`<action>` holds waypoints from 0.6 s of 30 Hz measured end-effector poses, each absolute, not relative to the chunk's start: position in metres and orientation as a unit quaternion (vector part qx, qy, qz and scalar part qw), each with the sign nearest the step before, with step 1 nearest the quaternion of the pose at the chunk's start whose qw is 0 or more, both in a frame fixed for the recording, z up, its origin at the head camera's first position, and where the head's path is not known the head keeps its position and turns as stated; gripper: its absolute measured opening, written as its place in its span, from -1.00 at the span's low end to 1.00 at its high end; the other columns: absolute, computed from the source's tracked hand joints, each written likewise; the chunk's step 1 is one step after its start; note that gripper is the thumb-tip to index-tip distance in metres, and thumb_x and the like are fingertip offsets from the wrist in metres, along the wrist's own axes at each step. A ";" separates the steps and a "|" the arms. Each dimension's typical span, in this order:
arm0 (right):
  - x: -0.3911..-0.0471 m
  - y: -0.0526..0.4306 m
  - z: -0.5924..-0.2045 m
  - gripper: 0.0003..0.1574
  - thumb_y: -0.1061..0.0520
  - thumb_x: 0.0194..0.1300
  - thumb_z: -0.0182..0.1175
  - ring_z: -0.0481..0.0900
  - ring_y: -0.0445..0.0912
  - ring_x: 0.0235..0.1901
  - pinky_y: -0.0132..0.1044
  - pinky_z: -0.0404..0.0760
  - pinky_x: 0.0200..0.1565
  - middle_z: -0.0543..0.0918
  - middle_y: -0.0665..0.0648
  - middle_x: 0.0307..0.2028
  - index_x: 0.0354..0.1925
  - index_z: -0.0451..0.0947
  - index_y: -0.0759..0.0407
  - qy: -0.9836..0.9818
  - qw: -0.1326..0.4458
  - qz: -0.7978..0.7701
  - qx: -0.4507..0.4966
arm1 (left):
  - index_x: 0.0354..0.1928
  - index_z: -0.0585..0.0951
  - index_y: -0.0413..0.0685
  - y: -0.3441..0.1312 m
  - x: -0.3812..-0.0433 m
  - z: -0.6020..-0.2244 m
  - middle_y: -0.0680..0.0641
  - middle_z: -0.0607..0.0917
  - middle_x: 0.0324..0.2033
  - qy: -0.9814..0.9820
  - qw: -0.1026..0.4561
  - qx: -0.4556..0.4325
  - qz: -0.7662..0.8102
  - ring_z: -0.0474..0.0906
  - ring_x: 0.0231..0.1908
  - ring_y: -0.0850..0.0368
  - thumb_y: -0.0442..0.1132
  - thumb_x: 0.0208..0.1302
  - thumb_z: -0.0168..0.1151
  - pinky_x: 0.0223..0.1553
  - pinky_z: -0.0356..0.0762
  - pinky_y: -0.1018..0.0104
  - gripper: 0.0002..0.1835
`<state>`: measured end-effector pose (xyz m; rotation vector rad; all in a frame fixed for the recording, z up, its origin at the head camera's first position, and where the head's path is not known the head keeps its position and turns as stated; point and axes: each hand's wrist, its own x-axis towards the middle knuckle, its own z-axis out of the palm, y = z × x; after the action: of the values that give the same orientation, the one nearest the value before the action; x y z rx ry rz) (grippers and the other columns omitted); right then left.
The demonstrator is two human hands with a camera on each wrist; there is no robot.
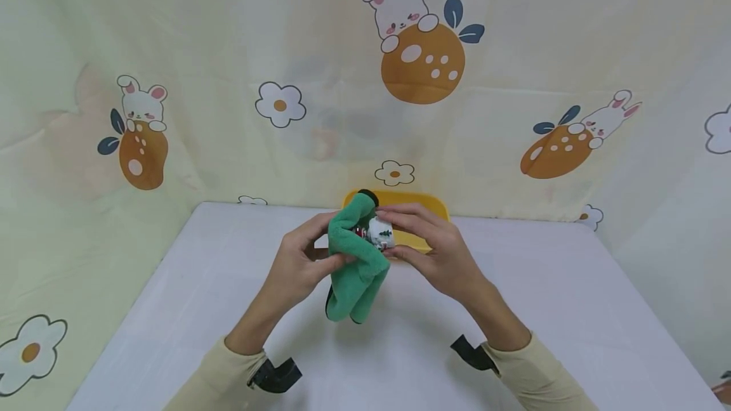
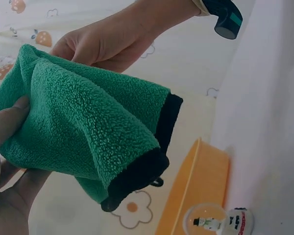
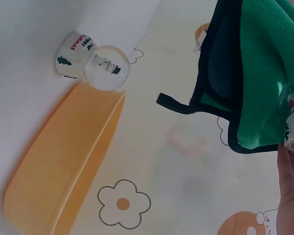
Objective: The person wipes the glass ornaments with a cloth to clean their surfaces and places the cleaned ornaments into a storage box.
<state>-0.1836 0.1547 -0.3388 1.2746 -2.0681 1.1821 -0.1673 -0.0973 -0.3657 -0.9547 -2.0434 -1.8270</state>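
My left hand (image 1: 297,262) grips a green towel (image 1: 361,274) with dark edging, its thumb pressed on the near side. With thumb and fingers, my right hand (image 1: 442,252) holds a small snow globe (image 1: 381,233) by its white base, which has a green tree printed on it. The globe's clear dome points left into the folds of the towel, with a little red and white figure (image 3: 293,101) inside. In the left wrist view the towel (image 2: 83,112) covers this globe, and the towel's lower corners hang loose.
A yellow bin (image 1: 419,198) stands at the back of the white table (image 1: 228,284), behind the hands. Next to it, in the wrist views, is a second snow globe (image 3: 107,67) with a snowman inside. A cream curtain (image 1: 320,30) printed with rabbits and flowers hangs behind the table.
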 end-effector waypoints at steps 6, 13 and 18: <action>-0.182 0.155 -0.338 -0.18 0.43 0.11 0.44 0.60 -0.01 0.16 -0.23 0.68 0.08 0.61 0.16 0.16 0.35 0.47 0.27 -0.756 0.170 0.448 0.447 | 0.31 0.53 -0.11 -0.097 -0.167 -0.367 -0.09 0.62 0.18 -0.704 0.136 -0.336 -0.611 0.57 0.14 -0.01 -0.51 0.20 0.41 -0.10 0.76 0.17 -0.39; -0.184 0.157 -0.341 -0.26 0.40 0.23 0.37 0.68 -0.05 0.02 -0.25 0.73 -0.01 0.65 0.16 0.14 0.36 0.45 0.27 -0.776 0.152 0.436 0.430 | 0.32 0.52 -0.16 -0.098 -0.167 -0.370 -0.11 0.60 0.21 -0.713 0.160 -0.353 -0.584 0.55 0.21 -0.04 -0.52 0.17 0.42 -0.09 0.74 0.21 -0.37; -0.185 0.160 -0.340 -0.38 0.37 0.25 0.36 0.73 -0.07 -0.11 -0.29 0.75 -0.09 0.70 0.17 0.06 0.27 0.52 0.31 -0.788 0.141 0.435 0.412 | 0.32 0.52 -0.21 -0.097 -0.168 -0.369 -0.17 0.60 0.22 -0.713 0.179 -0.367 -0.569 0.55 0.21 -0.05 -0.55 0.15 0.43 -0.09 0.74 0.22 -0.35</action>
<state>-0.1850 0.1598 -0.3397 1.1892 -2.2755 1.2574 -0.1677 -0.0965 -0.3692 -1.0384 -2.0164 -1.6089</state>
